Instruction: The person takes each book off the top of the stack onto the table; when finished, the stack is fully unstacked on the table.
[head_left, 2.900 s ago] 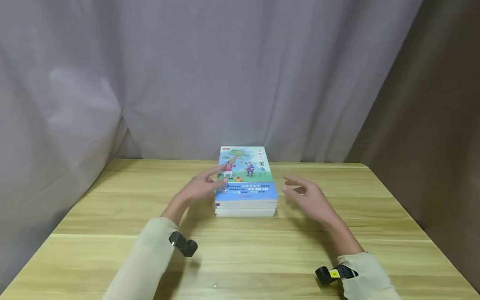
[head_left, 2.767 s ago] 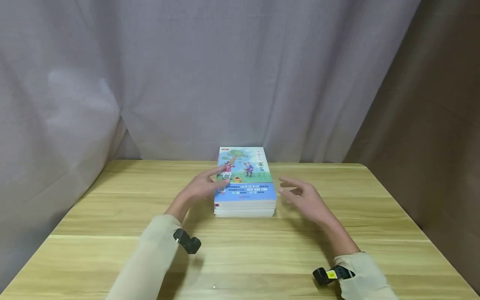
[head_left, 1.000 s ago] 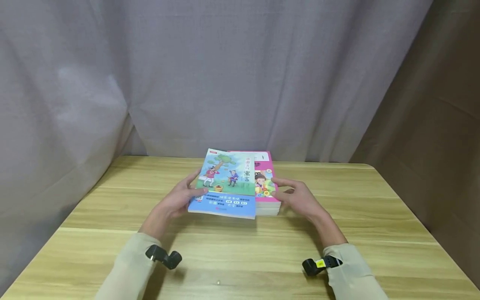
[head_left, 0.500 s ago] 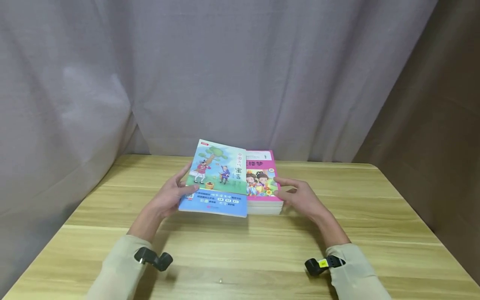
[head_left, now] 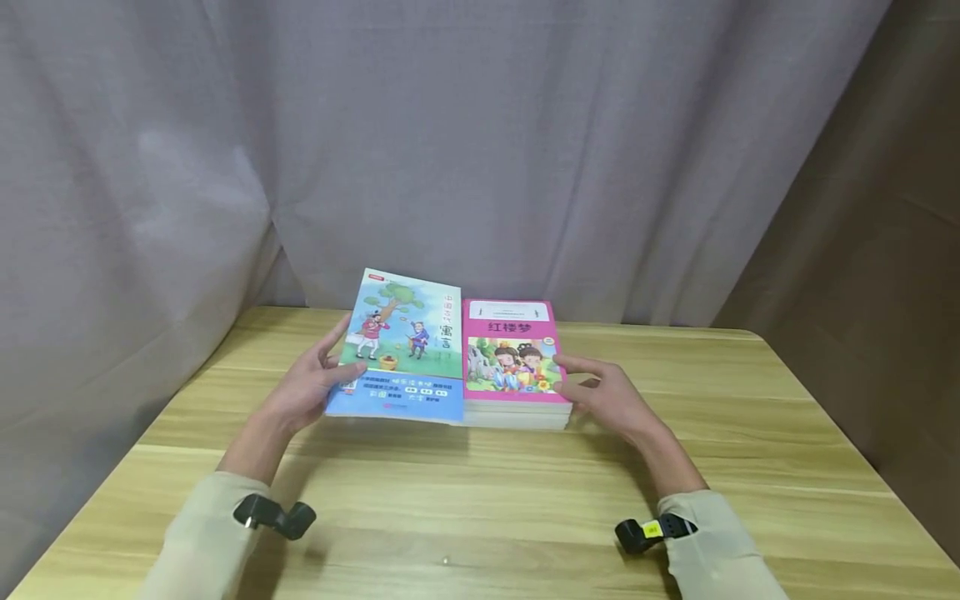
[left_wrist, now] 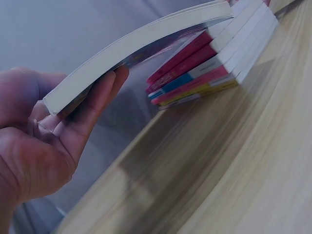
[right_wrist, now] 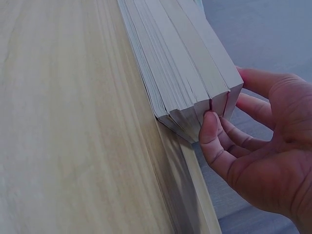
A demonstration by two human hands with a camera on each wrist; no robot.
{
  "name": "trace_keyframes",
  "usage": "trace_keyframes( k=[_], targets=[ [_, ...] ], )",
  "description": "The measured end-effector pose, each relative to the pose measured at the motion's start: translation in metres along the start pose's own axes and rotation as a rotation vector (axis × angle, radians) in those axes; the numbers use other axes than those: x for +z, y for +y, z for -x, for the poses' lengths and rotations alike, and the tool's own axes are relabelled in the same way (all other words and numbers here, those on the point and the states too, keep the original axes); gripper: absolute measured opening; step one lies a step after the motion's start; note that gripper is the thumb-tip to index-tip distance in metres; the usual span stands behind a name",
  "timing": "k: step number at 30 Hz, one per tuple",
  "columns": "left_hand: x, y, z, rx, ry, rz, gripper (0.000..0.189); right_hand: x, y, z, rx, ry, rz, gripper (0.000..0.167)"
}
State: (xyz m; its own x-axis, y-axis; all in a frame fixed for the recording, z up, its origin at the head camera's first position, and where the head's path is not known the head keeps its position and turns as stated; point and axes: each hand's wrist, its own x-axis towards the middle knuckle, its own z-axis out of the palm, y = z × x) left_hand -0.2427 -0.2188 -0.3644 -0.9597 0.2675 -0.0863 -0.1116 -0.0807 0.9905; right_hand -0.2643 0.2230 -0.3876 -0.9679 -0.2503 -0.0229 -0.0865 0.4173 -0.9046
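Note:
A paperback book (head_left: 401, 342) with a tree and two figures on its cover is raised at a tilt over the left of the table. My left hand (head_left: 300, 387) pinches its left edge, thumb on the cover and fingers underneath. The left wrist view shows the book's pages (left_wrist: 131, 44) bowing over those fingers (left_wrist: 105, 90). Just right of it, a stack of several books (head_left: 513, 367) lies flat, a pink cover on top. My right hand (head_left: 611, 400) rests its fingertips against the stack's right side; the right wrist view has its thumb (right_wrist: 210, 127) at the page block's corner.
Wooden tabletop (head_left: 480, 500) extends in front of the stack and to both sides. A grey curtain (head_left: 450, 150) hangs along the back edge, right behind the books. Black wrist cameras (head_left: 273, 517) sit on both sleeves.
My left hand has lifted the tree-cover book off the stack and moved it left, uncovering the pink book. My right hand has come in to touch the stack's right side.

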Motion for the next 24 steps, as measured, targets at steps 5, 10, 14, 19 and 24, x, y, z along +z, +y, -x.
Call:
trace_keyframes(
  k=[5,10,14,19,24],
  targets=[
    [-0.017,0.006,0.009,-0.013,0.037,-0.022,0.092,0.0,0.001,0.0,0.002,0.003,0.003,0.061],
    [-0.036,0.008,0.018,-0.017,0.055,-0.019,0.094,0.0,0.002,0.001,0.009,0.008,-0.005,0.061],
    [-0.053,0.007,0.022,-0.021,0.065,-0.005,0.097,0.0,0.003,0.001,0.007,0.009,-0.013,0.062],
    [-0.074,0.003,0.026,-0.031,0.084,0.008,0.099,-0.001,0.004,0.0,0.001,0.005,-0.019,0.062],
    [-0.09,0.0,0.029,-0.068,0.112,-0.064,0.098,0.0,0.004,0.001,0.001,0.004,-0.024,0.063]
  ],
)
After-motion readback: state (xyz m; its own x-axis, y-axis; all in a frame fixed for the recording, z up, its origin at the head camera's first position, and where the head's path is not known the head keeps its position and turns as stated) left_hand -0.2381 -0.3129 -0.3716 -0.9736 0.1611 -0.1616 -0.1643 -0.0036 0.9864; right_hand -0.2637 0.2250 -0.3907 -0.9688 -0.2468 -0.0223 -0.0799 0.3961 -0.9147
